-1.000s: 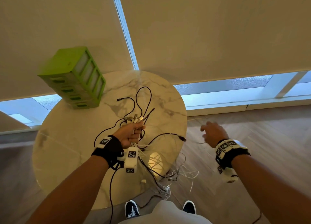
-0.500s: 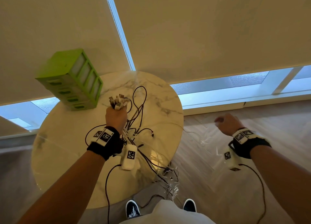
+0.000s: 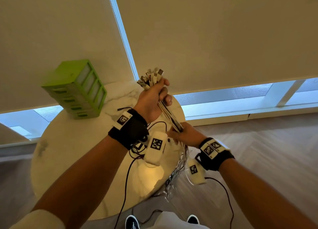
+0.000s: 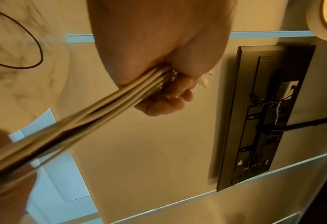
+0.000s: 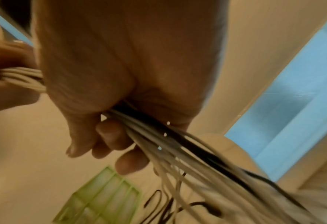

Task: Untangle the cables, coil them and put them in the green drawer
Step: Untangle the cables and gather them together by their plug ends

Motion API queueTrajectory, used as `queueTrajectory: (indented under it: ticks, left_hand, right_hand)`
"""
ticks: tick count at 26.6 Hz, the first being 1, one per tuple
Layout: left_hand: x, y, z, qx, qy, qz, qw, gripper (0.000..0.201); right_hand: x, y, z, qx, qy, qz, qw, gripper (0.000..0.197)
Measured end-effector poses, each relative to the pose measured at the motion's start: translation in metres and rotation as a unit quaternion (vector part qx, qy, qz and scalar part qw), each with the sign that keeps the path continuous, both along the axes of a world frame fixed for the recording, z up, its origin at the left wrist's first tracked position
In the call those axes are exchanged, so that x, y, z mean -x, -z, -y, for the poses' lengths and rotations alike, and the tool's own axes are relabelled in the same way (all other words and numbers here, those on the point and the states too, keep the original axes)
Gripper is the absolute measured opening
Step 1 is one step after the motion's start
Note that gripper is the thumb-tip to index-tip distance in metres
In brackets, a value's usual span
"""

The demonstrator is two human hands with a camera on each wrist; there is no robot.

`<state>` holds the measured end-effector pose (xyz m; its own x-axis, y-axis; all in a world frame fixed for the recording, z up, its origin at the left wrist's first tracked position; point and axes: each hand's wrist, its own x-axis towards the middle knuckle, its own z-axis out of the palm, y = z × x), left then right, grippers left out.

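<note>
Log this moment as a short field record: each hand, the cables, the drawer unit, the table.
left hand: raised, grips the cable bundle just below its plugs
right hand: lower, grips the same bundle; the stretch between the hands is taut
loose cable ends: hang past the table edge in a tangle
green drawer unit: on the far left of the table, untouched
table: round, marble-patterned; one dark cable lies on it

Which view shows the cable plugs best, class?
The head view: the plugs fan out clearly above the left hand. The left wrist view shows only a glimpse beyond the fist; the right wrist view shows none.
</note>
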<state>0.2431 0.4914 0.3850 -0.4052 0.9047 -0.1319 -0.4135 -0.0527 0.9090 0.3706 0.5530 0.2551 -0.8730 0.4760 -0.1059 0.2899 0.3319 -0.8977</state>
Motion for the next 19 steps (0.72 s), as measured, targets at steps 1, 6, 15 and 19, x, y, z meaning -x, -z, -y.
queueTrajectory:
  ticks: [1, 6, 15, 19]
  left_hand:
    - [0.003, -0.004, 0.000, -0.010, -0.003, -0.001, 1.000, 0.033]
    - [0.017, -0.023, -0.003, -0.049, -0.058, -0.009, 0.997, 0.030]
    - [0.050, -0.073, -0.019, -0.130, -0.124, -0.034, 0.983, 0.030]
    - [0.044, -0.077, -0.035, -0.114, -0.093, -0.052, 0.988, 0.030]
  right_hand:
    - [-0.008, 0.013, -0.005, 0.000, 0.004, 0.031, 0.999, 0.027]
    - [-0.030, 0.043, -0.026, -0.009, 0.083, 0.058, 0.995, 0.037]
    - [-0.069, 0.058, -0.066, -0.039, 0.109, 0.158, 0.981, 0.033]
    - [-0.080, 0.067, -0.085, -0.093, 0.129, 0.254, 0.954, 0.022]
